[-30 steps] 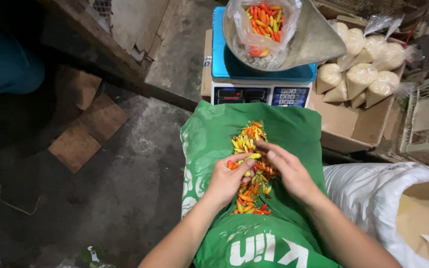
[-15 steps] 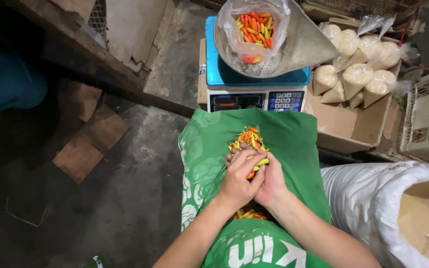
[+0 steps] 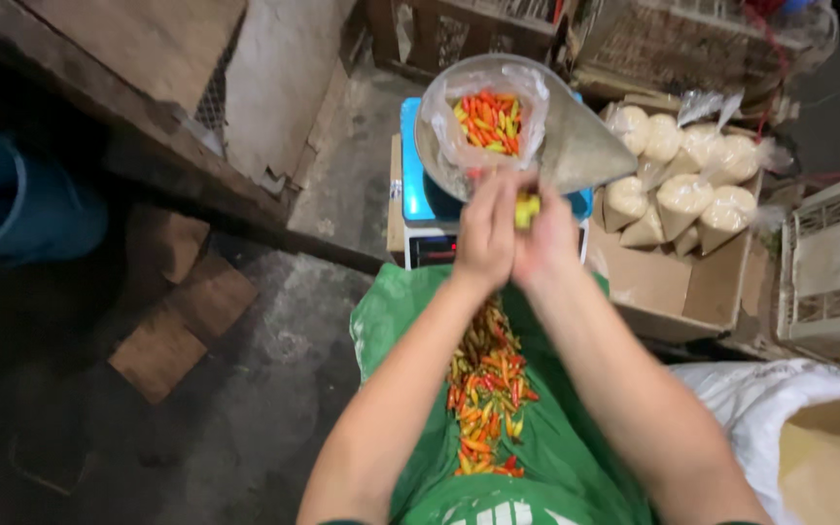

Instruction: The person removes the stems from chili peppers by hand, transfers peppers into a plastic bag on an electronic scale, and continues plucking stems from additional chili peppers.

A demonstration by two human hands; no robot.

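My left hand (image 3: 484, 231) and my right hand (image 3: 544, 233) are cupped together, holding a bunch of small chili peppers, with a yellow one (image 3: 528, 209) showing between them. They hover just in front of a clear plastic bag (image 3: 479, 119) of red, orange and yellow chilies that sits in a metal scoop pan (image 3: 580, 146) on a blue digital scale (image 3: 415, 190). Below my forearms, a pile of loose chilies (image 3: 483, 394) lies on a green sack (image 3: 576, 457).
A cardboard box (image 3: 653, 282) with several bagged white goods (image 3: 682, 190) stands right of the scale. A white crate (image 3: 833, 262) and a white sack (image 3: 809, 437) are at the right. A blue barrel (image 3: 12, 204) and wooden boards (image 3: 182, 311) are at the left.
My hands gathered chilies from the pile on the green sack, closed together on them and rose up to the bag on the scale.
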